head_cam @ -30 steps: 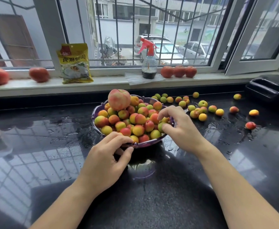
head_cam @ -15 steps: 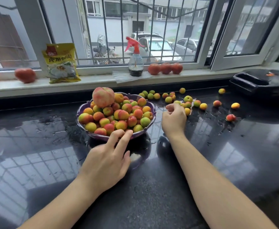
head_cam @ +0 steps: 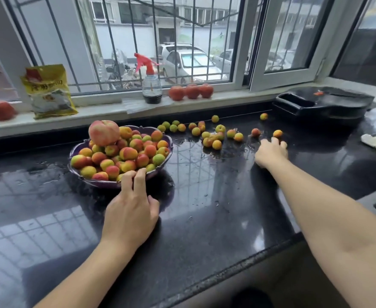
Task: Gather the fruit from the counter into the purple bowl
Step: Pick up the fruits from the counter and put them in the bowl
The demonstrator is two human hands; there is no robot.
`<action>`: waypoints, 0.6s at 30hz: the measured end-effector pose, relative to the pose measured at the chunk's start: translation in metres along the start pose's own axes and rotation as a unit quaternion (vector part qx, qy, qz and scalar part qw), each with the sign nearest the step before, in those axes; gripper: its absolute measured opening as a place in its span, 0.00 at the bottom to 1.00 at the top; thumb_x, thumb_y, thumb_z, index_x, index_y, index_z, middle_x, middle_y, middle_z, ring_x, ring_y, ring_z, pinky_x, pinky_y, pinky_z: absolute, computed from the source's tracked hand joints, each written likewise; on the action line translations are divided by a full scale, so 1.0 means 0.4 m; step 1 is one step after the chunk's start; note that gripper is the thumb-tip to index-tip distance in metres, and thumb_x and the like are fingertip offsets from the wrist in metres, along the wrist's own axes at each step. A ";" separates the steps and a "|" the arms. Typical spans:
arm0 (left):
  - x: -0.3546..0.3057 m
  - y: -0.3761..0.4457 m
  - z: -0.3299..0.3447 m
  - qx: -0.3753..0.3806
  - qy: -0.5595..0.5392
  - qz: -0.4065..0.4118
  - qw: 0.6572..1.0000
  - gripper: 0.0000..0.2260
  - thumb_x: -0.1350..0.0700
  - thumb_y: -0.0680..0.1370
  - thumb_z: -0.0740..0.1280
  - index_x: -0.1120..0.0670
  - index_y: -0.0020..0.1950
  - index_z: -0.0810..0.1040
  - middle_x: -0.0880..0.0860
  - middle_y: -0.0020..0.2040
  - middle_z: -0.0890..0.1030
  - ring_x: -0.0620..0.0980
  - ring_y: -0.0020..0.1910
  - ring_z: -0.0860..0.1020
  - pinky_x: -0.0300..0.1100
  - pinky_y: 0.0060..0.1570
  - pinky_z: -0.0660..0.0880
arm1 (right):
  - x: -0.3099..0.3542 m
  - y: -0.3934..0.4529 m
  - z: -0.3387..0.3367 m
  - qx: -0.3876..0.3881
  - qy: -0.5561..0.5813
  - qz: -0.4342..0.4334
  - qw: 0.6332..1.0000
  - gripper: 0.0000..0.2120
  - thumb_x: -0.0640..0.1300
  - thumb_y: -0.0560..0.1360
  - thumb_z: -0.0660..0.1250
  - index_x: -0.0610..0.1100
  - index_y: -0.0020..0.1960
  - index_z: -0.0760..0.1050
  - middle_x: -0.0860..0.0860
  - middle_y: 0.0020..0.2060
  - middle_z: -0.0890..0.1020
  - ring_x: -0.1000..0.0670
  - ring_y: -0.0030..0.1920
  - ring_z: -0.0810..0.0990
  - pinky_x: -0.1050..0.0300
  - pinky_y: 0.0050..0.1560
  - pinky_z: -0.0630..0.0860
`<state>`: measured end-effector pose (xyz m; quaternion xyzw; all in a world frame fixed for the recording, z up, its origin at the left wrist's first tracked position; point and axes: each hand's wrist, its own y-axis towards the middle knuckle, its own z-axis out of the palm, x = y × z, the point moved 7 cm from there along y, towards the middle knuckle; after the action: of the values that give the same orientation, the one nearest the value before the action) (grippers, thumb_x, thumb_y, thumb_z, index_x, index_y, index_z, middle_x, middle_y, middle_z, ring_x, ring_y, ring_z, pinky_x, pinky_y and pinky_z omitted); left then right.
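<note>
Purple and wavy-edged, the bowl (head_cam: 80, 150) sat on the wet, shiny black counter (head_cam: 204, 207), heaped with small round fruit (head_cam: 128, 153). The left hand (head_cam: 130, 215) touched its near rim with straight fingers. The right hand (head_cam: 271, 153) reached among loose fruit (head_cam: 217, 144); I could not tell its grip.

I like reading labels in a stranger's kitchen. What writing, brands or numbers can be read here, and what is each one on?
yellow bag on the windowsill: a line of dark characters across its front, too blurred to read here.
spray bottle: no label readable.
Cars outside the window: no plates legible.
Nothing else carries text.
</note>
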<state>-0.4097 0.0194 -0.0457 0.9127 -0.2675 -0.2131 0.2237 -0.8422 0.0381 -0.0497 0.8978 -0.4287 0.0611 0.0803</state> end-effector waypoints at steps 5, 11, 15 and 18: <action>0.002 -0.004 -0.010 -0.008 -0.007 -0.007 1.000 0.30 0.58 0.73 0.73 0.58 0.74 0.69 0.59 0.65 0.71 0.64 0.40 0.82 0.49 0.30 0.75 | 0.013 0.002 0.000 -0.055 -0.012 -0.044 0.997 0.17 0.40 0.78 0.61 0.40 0.65 0.76 0.39 0.66 0.71 0.36 0.64 0.71 0.47 0.66 0.72; 0.012 -0.005 -0.024 -0.020 -0.035 -0.032 0.999 0.27 0.58 0.75 0.71 0.55 0.73 0.69 0.57 0.68 0.68 0.62 0.42 0.81 0.49 0.32 0.76 | 0.368 -0.270 -0.166 -0.029 0.385 -0.291 0.875 0.12 0.46 0.78 0.71 0.45 0.60 0.80 0.51 0.50 0.83 0.52 0.51 0.81 0.60 0.54 0.77; 0.042 -0.011 -0.051 -0.046 -0.077 -0.096 0.991 0.20 0.61 0.75 0.69 0.57 0.66 0.72 0.57 0.65 0.70 0.64 0.44 0.80 0.47 0.35 0.68 | 0.539 -0.487 -0.179 0.027 0.368 -0.447 0.815 0.11 0.48 0.77 0.72 0.45 0.57 0.80 0.55 0.49 0.83 0.59 0.49 0.79 0.69 0.51 0.75; 0.043 -0.013 -0.056 -0.048 -0.081 -0.098 0.991 0.16 0.60 0.76 0.68 0.56 0.64 0.72 0.55 0.61 0.72 0.62 0.43 0.80 0.49 0.35 0.71 | 0.586 -0.523 -0.140 -0.010 0.326 -0.464 0.824 0.09 0.49 0.77 0.71 0.49 0.56 0.81 0.55 0.48 0.81 0.54 0.52 0.75 0.57 0.54 0.74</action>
<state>-0.3830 0.0199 -0.0347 0.9024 -0.1830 -0.3200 0.2230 -0.5347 0.0007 0.0277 0.9178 0.0891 0.3011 0.2431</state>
